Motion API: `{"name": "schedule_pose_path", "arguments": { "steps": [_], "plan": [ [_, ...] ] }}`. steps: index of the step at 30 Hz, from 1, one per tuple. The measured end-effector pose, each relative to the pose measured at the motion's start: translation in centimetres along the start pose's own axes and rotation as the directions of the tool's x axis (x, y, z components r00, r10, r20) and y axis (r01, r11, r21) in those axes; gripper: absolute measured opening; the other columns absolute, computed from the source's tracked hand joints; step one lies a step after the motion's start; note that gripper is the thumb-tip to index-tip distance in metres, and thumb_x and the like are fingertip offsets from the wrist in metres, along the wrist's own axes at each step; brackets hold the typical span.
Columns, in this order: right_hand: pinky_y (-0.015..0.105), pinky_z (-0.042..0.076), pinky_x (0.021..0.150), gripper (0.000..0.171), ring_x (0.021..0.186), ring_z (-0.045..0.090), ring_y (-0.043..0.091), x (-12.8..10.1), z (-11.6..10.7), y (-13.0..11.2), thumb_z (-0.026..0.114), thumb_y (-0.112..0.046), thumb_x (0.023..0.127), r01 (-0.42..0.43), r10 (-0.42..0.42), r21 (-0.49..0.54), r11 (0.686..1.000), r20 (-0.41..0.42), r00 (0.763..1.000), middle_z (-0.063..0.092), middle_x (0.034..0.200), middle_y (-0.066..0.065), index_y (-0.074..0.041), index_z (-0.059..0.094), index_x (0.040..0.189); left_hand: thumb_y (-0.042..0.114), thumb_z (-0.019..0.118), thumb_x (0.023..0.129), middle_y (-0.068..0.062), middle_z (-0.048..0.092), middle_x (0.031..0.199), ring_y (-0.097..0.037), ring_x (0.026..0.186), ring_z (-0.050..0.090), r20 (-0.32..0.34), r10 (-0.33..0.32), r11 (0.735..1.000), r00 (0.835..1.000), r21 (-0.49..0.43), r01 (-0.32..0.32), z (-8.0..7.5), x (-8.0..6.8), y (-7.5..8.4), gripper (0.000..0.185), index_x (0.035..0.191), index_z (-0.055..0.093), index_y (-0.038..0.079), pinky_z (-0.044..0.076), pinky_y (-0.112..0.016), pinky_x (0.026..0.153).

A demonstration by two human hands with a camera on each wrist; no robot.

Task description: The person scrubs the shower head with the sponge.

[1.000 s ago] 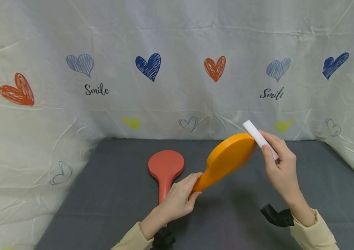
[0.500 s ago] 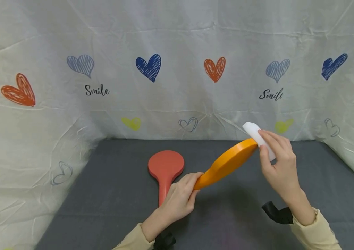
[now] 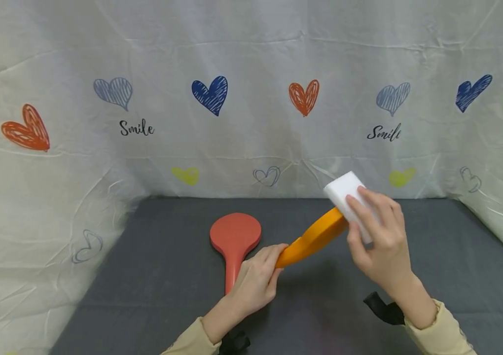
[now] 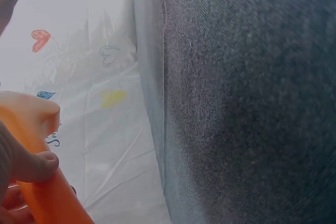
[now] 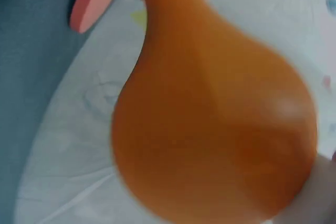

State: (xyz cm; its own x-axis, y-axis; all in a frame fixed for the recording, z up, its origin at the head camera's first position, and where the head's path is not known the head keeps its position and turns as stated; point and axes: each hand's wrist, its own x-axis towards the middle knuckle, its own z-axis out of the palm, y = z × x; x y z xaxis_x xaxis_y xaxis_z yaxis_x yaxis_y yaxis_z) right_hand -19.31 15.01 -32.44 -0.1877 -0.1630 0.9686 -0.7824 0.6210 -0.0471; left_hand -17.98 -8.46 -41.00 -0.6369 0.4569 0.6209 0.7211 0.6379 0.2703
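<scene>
An orange paddle point(image 3: 315, 237) is held off the table by its handle in my left hand point(image 3: 253, 283), its head rising toward the right and seen nearly edge-on. In the left wrist view, my thumb lies across the orange handle point(image 4: 55, 200). My right hand point(image 3: 384, 241) grips a white block-shaped sponge point(image 3: 343, 190) against the paddle's far rim, covering that end in the head view. The right wrist view shows the paddle's round face point(image 5: 210, 119), with part of the white sponge point(image 5: 312, 195) at its lower right edge.
A red paddle point(image 3: 235, 234) lies on the dark grey tabletop point(image 3: 167, 256), its handle partly behind my left hand. A whitish sheet printed with hearts point(image 3: 256, 133) stands behind and at the sides. Black straps with stubby pieces point(image 3: 384, 309) sit at both wrists.
My right hand has moved left with the sponge, which has turned to show its broad face and covers more of the paddle's rim. The orange paddle has tilted edge-on; my left hand keeps its grip.
</scene>
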Motion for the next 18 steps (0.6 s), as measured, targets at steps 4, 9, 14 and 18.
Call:
{"name": "schedule_pose_path", "arguments": {
  "steps": [4, 9, 14, 18],
  "plan": [
    [0.038, 0.037, 0.073, 0.034, 0.099, 0.048, 0.04, -1.0, -0.8, 1.9, 0.049, -0.016, 0.092, -0.241, 0.239, 0.041, 0.97, 0.05, 0.97, 0.056, 0.115, 0.024, 0.005, 0.061, 0.115, -0.001, 0.073, 0.075, -0.008, 0.06, 0.109, -0.017, 0.095, 0.06, -0.009, -0.004, 1.0, 1.0, -0.001, 0.004, 0.1, 0.0, 0.0, 0.048, 0.119, 0.053, 0.005, 0.054, -0.031, 0.075],
    [0.04, 0.036, 0.075, 0.034, 0.098, 0.046, 0.041, -0.9, -0.6, 1.0, 0.048, -0.017, 0.092, -0.218, 0.217, 0.036, 0.975, 0.037, 0.975, 0.055, 0.117, 0.025, 0.005, 0.061, 0.114, -0.001, 0.073, 0.075, -0.008, 0.06, 0.108, -0.017, 0.095, 0.059, -0.004, -0.01, 1.0, 1.0, 0.003, 0.01, 0.0, 0.0, 0.0, 0.049, 0.119, 0.053, 0.005, 0.054, -0.031, 0.074],
    [0.048, 0.036, 0.071, 0.031, 0.093, 0.049, 0.045, 0.0, 0.7, -1.8, 0.048, -0.016, 0.087, 0.124, -0.123, -0.071, 0.99, 0.019, 0.992, 0.057, 0.112, 0.027, 0.001, 0.066, 0.105, 0.0, 0.073, 0.075, -0.007, 0.06, 0.108, -0.018, 0.094, 0.06, -0.012, -0.019, 1.0, 1.0, 0.018, 0.02, -0.1, 0.0, 0.2, 0.05, 0.12, 0.053, 0.005, 0.054, -0.03, 0.071],
    [0.048, 0.035, 0.065, 0.029, 0.092, 0.051, 0.044, 0.3, 0.9, -2.4, 0.049, -0.013, 0.083, 0.195, -0.193, -0.136, 0.971, 0.024, 0.981, 0.059, 0.109, 0.027, -0.001, 0.068, 0.102, 0.0, 0.074, 0.074, -0.007, 0.06, 0.109, -0.018, 0.095, 0.06, -0.011, -0.025, 0.999, 1.0, 0.029, 0.026, 0.0, 0.0, 0.2, 0.05, 0.12, 0.053, 0.005, 0.054, -0.03, 0.071]
  ]
}}
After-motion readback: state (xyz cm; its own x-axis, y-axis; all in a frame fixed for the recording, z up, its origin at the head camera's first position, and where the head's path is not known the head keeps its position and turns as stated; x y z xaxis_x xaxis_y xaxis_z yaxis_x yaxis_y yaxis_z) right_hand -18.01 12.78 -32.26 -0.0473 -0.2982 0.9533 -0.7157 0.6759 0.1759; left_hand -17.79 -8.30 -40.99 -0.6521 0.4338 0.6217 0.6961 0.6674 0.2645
